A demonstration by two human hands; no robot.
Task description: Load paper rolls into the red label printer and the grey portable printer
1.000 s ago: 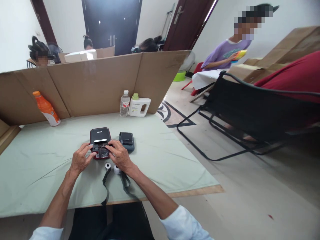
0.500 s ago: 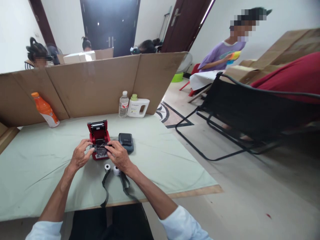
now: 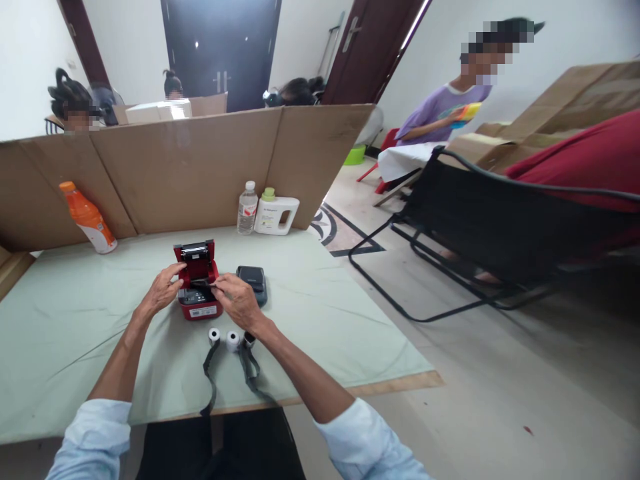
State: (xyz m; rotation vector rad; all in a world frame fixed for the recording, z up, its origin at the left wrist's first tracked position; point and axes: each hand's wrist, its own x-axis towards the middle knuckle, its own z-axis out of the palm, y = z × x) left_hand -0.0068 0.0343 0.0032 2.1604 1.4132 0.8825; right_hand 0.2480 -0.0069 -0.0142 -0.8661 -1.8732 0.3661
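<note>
A small red and black printer (image 3: 199, 303) stands on the pale green tablecloth (image 3: 310, 300) with its lid tipped up at the back. My left hand (image 3: 163, 290) grips its left side near the open compartment. My right hand (image 3: 237, 300) reaches in from the right, fingertips pinched at the compartment's edge; I cannot tell what they pinch. Two small white paper rolls (image 3: 223, 338) lie just in front of the printer. A dark grey device (image 3: 253, 280) sits right beside it, partly behind my right hand. Two black straps (image 3: 213, 380) trail to the table's near edge.
A cardboard screen (image 3: 190, 167) stands along the table's far side, with an orange bottle (image 3: 89, 219), a clear water bottle (image 3: 246, 209) and a white jug (image 3: 277, 213) before it. A black folding chair (image 3: 480, 233) stands on the floor to the right. Several people are beyond the screen.
The printer's black lid, shut one second ago, has swung up and open. Both my hands have moved from the front panel up to the open compartment.
</note>
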